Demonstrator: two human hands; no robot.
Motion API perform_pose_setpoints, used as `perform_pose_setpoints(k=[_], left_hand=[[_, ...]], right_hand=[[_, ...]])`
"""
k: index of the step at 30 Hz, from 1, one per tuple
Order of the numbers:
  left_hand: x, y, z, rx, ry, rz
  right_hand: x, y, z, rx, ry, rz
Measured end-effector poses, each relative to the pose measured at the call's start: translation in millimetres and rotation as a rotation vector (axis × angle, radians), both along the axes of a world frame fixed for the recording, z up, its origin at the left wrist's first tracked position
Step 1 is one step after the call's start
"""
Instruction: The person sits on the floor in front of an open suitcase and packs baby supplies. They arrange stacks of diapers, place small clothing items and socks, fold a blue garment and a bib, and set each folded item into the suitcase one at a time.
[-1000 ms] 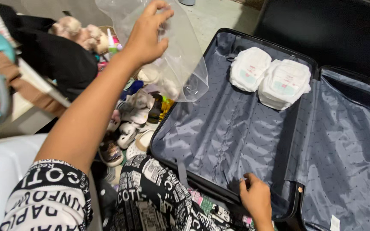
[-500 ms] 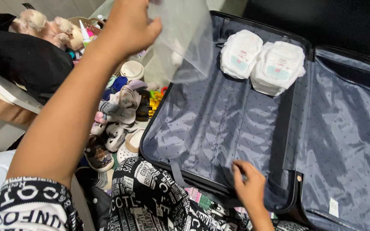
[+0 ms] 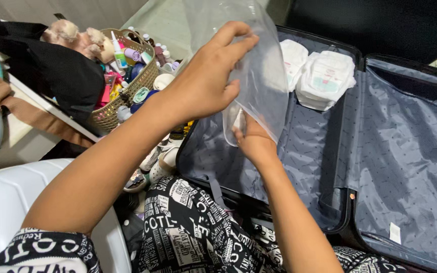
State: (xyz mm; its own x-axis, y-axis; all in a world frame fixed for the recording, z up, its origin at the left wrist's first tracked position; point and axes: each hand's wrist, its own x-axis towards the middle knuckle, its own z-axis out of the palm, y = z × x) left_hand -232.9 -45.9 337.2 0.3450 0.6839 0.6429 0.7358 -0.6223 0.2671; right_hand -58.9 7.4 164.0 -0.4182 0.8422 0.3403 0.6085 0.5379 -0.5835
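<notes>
My left hand [image 3: 206, 81] holds a clear plastic bag [image 3: 259, 76] by its upper part, above the open dark suitcase [image 3: 390, 151]. My right hand [image 3: 251, 139] has come up from below and grips the bag's lower end, its fingers partly hidden behind the plastic. Two stacks of white folded diapers [image 3: 324, 78] lie in the suitcase's far corner.
A woven basket [image 3: 127, 98] full of small bottles and toiletries stands to the left, with a plush toy [image 3: 72, 35] and a black bag [image 3: 56, 71] behind it. Small shoes [image 3: 153, 164] lie on the floor by the suitcase. A white rounded surface [image 3: 11, 202] is at lower left.
My right hand left the suitcase's near edge and rose to the bag's lower end. My left hand brought the bag down and to the right, over the suitcase.
</notes>
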Motion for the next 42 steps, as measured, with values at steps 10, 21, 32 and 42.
perform_pose_setpoints(k=[10, 21, 32, 42], left_hand=[[-25, 21, -19, -0.003, 0.007, 0.016], [-139, 104, -32, 0.161, 0.283, 0.313], [-190, 174, -89, 0.293, 0.455, 0.66], [-239, 217, -143, 0.384, 0.58, 0.789]], right_hand=[[-6, 9, -8, -0.069, -0.128, 0.005], [92, -66, -64, -0.083, 0.292, 0.1], [140, -87, -127, -0.187, 0.209, -0.198], [138, -89, -120, -0.193, 0.275, -0.154]])
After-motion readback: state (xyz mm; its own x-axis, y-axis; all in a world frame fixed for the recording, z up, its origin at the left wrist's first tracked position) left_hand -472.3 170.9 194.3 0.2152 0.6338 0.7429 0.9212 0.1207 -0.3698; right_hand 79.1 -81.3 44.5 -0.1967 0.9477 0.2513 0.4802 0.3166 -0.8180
